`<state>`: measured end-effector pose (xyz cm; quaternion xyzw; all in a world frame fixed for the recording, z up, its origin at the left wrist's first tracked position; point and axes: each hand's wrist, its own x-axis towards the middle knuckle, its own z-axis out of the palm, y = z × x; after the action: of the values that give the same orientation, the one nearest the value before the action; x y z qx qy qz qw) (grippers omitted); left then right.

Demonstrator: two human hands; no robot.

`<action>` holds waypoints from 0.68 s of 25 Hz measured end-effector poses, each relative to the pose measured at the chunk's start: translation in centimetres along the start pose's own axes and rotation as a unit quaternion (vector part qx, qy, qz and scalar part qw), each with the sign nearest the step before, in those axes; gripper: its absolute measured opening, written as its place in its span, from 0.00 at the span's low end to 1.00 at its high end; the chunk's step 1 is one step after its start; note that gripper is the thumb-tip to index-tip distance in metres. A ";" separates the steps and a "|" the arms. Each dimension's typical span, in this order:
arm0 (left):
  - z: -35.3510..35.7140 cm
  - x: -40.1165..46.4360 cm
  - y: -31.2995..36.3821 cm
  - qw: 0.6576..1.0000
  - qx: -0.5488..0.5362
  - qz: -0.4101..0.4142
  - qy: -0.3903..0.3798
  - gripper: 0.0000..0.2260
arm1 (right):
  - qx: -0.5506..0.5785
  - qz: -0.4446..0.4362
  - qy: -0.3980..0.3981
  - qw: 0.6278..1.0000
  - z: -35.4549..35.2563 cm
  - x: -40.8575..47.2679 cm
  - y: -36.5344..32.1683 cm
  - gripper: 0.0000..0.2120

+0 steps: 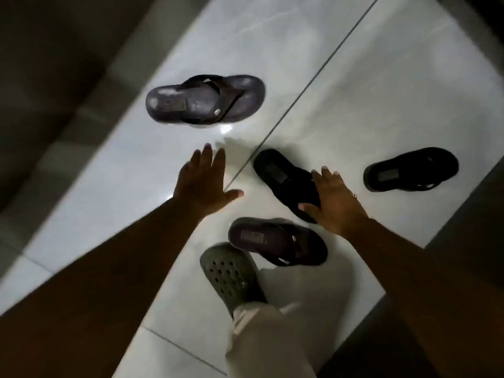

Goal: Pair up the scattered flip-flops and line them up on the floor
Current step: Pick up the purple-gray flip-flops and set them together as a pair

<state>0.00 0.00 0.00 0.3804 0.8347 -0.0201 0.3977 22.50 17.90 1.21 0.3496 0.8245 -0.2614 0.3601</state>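
Several flip-flops lie scattered on the white tiled floor (368,85). A grey flip-flop (204,99) lies farthest away, left of centre. A second grey flip-flop (275,241) lies near my foot. One black flip-flop (281,178) sits in the middle and another black flip-flop (409,170) lies to the right. My left hand (203,181) hovers open, fingers spread, below the far grey flip-flop and apart from it. My right hand (332,200) is open over the toe end of the middle black flip-flop, hiding part of it; I cannot tell whether it touches.
My foot in a grey-green perforated clog (229,276) stands beside the near grey flip-flop, with a light trouser leg (267,342) above it. A dark wall or furniture (46,77) borders the floor on the left, and a dark edge (469,227) on the right.
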 end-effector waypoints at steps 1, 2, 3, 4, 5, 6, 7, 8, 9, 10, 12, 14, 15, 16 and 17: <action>0.2 2.3 -0.6 0.999 0.025 0.011 0.028 0.47 | -0.044 -0.055 0.009 0.997 1.2 1.1 0.2 0.43; 0.2 4.4 -1.3 0.997 0.027 0.008 0.066 0.48 | -0.109 -0.130 0.011 0.985 2.4 2.0 0.3 0.44; 0.1 7.0 -2.6 0.996 0.029 -0.008 0.083 0.48 | -0.171 -0.209 0.000 0.963 4.0 2.5 0.0 0.45; -0.8 9.4 -3.9 0.996 0.018 -0.023 0.082 0.48 | -0.208 -0.284 -0.018 0.936 5.6 2.5 -0.4 0.45; -1.4 11.4 -4.9 0.997 0.029 -0.027 0.064 0.48 | -0.236 -0.323 -0.020 0.916 7.4 2.4 -0.8 0.45; -1.4 12.8 -5.6 0.998 0.054 -0.021 0.036 0.47 | -0.254 -0.339 -0.022 0.905 9.2 2.2 -0.9 0.46; -1.0 13.7 -6.2 0.996 0.081 -0.006 0.021 0.46 | -0.264 -0.338 -0.028 0.903 10.7 1.8 -0.9 0.46; -0.2 14.3 -6.7 0.995 0.094 0.012 0.032 0.45 | -0.272 -0.327 -0.042 0.904 11.6 1.5 -0.8 0.47; 0.3 14.6 -7.0 0.993 0.100 0.022 0.054 0.43 | -0.279 -0.322 -0.052 0.903 12.3 1.3 -0.6 0.48; 0.7 14.7 -7.5 0.993 0.093 0.030 0.065 0.41 | -0.282 -0.320 -0.056 0.902 12.8 1.4 -0.4 0.49; 1.0 14.3 -8.2 0.994 0.086 0.029 0.055 0.40 | -0.283 -0.320 -0.054 0.902 13.1 1.8 -0.2 0.49; 1.0 13.5 -8.9 0.996 0.078 0.012 0.031 0.41 | -0.273 -0.309 -0.056 0.909 13.2 1.9 -0.3 0.48; 0.8 12.9 -9.3 0.998 0.059 -0.007 0.032 0.39 | -0.268 -0.303 -0.050 0.913 13.3 1.8 -0.4 0.45; 0.7 12.2 -9.9 0.997 0.057 -0.016 0.043 0.36 | -0.256 -0.298 -0.034 0.919 13.5 1.7 -0.4 0.41; 0.3 11.3 -10.5 0.997 0.063 -0.019 0.048 0.33 | -0.248 -0.292 -0.013 0.924 13.7 1.8 -0.6 0.37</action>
<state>-11.10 -0.52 -10.71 0.3890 0.8572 -0.0619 0.3316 26.77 8.83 -8.30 -0.0106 0.9235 -0.1469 0.3541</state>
